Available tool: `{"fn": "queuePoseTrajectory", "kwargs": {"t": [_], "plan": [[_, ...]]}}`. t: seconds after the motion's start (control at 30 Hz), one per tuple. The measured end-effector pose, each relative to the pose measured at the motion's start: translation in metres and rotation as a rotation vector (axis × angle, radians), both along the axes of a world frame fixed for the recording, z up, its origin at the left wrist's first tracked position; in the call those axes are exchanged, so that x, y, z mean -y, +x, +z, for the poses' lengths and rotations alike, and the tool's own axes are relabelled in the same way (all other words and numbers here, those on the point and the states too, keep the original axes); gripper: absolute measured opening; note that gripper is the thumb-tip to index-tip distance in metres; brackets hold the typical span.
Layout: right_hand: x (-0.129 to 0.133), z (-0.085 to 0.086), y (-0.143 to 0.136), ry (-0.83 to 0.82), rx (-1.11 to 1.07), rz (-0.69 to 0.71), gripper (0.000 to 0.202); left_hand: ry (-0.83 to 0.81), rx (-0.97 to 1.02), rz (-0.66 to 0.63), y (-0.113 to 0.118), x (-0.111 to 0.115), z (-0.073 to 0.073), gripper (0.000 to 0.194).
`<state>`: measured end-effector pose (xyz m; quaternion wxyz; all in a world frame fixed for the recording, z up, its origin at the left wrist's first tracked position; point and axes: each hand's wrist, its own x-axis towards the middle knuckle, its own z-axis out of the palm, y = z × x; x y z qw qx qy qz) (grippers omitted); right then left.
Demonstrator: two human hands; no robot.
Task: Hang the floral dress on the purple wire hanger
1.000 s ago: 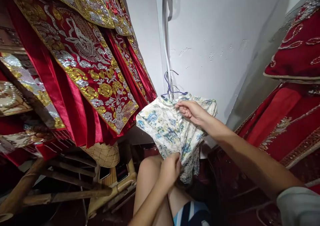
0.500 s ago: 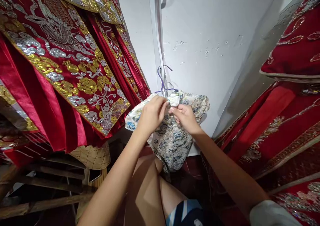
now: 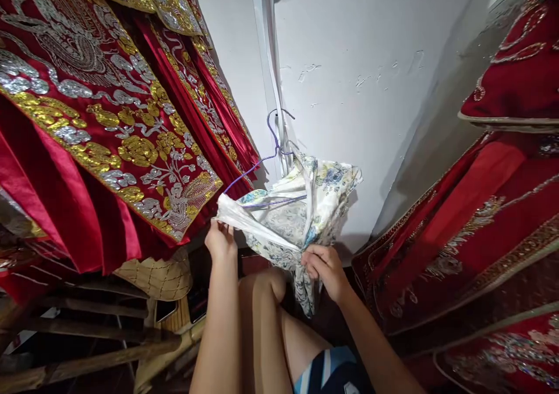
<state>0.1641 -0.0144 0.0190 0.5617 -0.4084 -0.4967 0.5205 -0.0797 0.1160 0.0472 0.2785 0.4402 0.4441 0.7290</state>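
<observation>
A white garment with a blue and yellow floral print (image 3: 334, 187) hangs on a purple wire hanger (image 3: 274, 132), its neckline pulled wide open. The hanger's left arm pokes out bare above the cloth, and its lower bar shows through the opening. My left hand (image 3: 220, 240) has its fingers closed on the garment's left shoulder edge. Lower down, at the middle of the neckline, my right hand (image 3: 321, 264) pinches the front of the cloth.
Red garments with gold and silver sequins (image 3: 144, 120) hang at the left, and more beaded red garments (image 3: 471, 248) at the right. A white wall (image 3: 371, 45) stands behind. Bamboo furniture (image 3: 105, 353) is at the lower left.
My left hand has moved left and down, drawing the shoulder edge outward. My right hand has moved down with the cloth front. The neckline has opened and the hanger's left arm is exposed.
</observation>
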Motion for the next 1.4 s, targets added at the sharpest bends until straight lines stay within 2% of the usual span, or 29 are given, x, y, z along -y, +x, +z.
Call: {"fn": "queuePoseTrajectory", "kwargs": {"t": [0.1,0.23,0.37,0.43,0.5,0.57,0.67,0.73,0.8,0.9,0.97,1.03,1.1,1.17,1.23,1.33,1.4], "plan": [[0.003,-0.007,0.007,-0.05,-0.107,-0.09,0.026,-0.11,0.08,0.006,0.016,0.009,-0.019,0.032],[0.009,-0.016,0.02,-0.053,-0.15,-0.084,0.028,-0.315,-0.005,-0.28,0.032,0.037,-0.029,0.031],[0.016,-0.024,0.028,-0.086,-0.071,-0.024,0.029,-0.402,-0.079,-0.505,0.049,0.067,-0.028,0.034],[0.017,-0.028,0.033,-0.169,0.038,0.083,0.029,-0.359,-0.027,-0.573,0.059,0.079,-0.022,0.036],[0.018,-0.029,0.038,-0.255,0.189,0.249,0.031,-0.269,0.077,-0.621,0.07,0.091,-0.011,0.035],[0.02,-0.024,0.042,-0.239,0.299,0.323,0.034,-0.167,0.131,-0.642,0.08,0.103,0.003,0.033],[0.024,-0.009,0.041,-0.091,0.261,0.275,0.033,-0.061,-0.037,-0.681,0.095,0.122,0.026,0.03],[0.025,0.001,0.035,-0.059,0.137,0.349,0.032,-0.031,-0.229,-0.72,0.102,0.131,0.038,0.027],[0.024,0.01,0.025,-0.099,-0.003,0.453,0.034,-0.015,-0.385,-0.737,0.105,0.134,0.044,0.024],[0.016,0.024,0.012,-0.175,-0.143,0.467,0.044,-0.003,-0.515,-0.668,0.101,0.131,0.043,0.022],[0.009,0.038,0.012,-0.179,-0.124,0.489,0.039,-0.05,-0.548,-0.697,0.094,0.129,0.037,0.036],[0.0,0.056,0.023,-0.143,0.022,0.532,0.025,-0.187,-0.632,-0.825,0.085,0.131,0.027,0.044],[-0.01,0.077,0.038,-0.06,0.231,0.507,0.012,-0.369,-0.83,-0.897,0.074,0.133,0.016,0.042],[-0.024,0.098,0.054,0.076,0.382,0.381,0.005,-0.469,-1.084,-0.799,0.058,0.134,0.005,0.042],[-0.044,0.114,0.066,0.268,0.438,0.188,0.003,-0.496,-1.238,-0.655,0.038,0.131,-0.002,0.043],[-0.084,0.124,0.072,0.479,0.509,-0.032,0.015,-0.495,-1.246,-0.551,0.005,0.121,0.0,0.04],[-0.114,0.12,0.069,0.478,0.566,-0.015,0.033,-0.435,-1.183,-0.52,-0.012,0.114,0.01,0.039]]}}
